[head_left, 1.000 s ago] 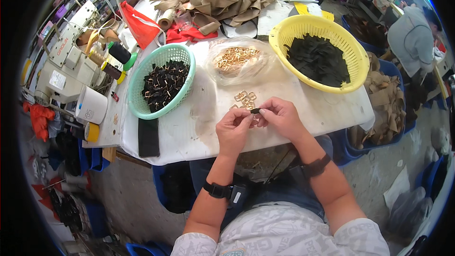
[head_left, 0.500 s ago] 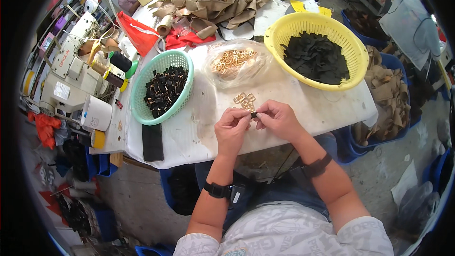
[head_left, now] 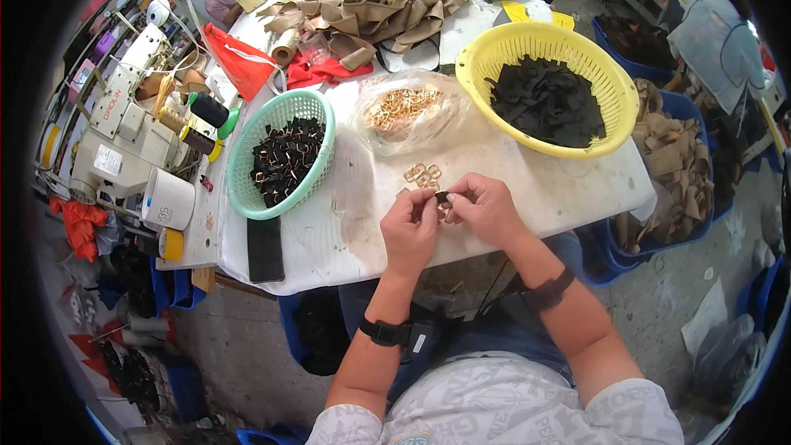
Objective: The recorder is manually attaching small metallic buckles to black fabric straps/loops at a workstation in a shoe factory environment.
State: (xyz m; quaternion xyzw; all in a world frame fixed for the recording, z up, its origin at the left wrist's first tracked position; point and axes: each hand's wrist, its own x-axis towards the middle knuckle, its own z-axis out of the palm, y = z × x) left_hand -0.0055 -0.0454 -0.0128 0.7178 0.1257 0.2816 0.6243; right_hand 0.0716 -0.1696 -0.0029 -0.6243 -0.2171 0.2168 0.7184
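Observation:
My left hand point(head_left: 412, 222) and my right hand point(head_left: 484, 208) meet near the table's front edge, both with fingers closed in a pinch. Between their fingertips is a small black fabric strip point(head_left: 442, 197); a gold ring seems to be with it, mostly hidden by the fingers. Just beyond the hands lie several loose gold rectangular rings point(head_left: 423, 174). Farther back, a clear plastic bag point(head_left: 387, 138) holds many more such rings. To the left, a mint-green basket point(head_left: 237, 166) contains black strips with gold rings on them. At the right, a yellow basket point(head_left: 486, 58) holds flat black strips.
A black phone point(head_left: 264, 249) lies at the table's front left. Sewing machine point(head_left: 124, 136) and thread cones stand along the left. Brown fabric pieces point(head_left: 371, 8) are heaped at the back. Blue bins point(head_left: 700, 115) with brown pieces stand on the floor at right.
My left hand has shifted slightly right and turned, showing more of the black strip between the fingertips. My right hand stays almost in place.

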